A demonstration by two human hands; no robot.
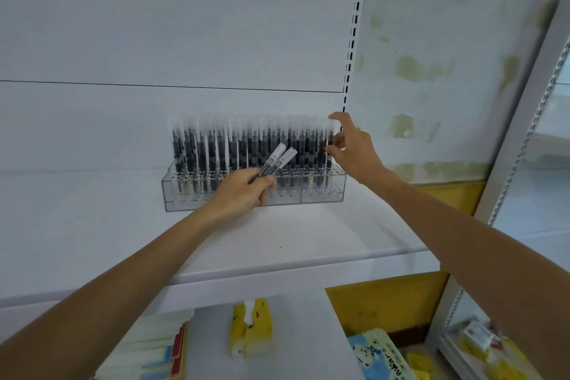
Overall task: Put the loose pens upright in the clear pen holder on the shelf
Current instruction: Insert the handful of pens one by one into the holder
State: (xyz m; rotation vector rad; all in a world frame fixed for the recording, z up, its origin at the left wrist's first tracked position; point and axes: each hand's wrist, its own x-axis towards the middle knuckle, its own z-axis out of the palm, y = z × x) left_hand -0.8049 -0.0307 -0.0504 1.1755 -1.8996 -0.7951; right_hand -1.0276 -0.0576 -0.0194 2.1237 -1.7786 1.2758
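- Pinched between thumb and curled fingers, two loose slim pens with dark barrels and clear caps sit in our left hand, just in front of the middle of the holder.
- We're well along, by the look of it: the clear acrylic pen holder on the white shelf is already packed with rows of standing dark pens, caps up. What we can see left to do is this pair in the left hand. Motion blur stops us telling which holes remain free.
- Those two loose pens lie side by side, long axes slanting, clear caps pointing up and to the right, lower ends buried in our fist. They'll need tipping to vertical before they go in.
- Over at the right end, our right hand is on the last pen in the row: forefinger reaching to the cap top, thumb and other fingers appearing to nip the barrel. That pen stands upright, long axis vertical, seemingly seated in the holder's right end.
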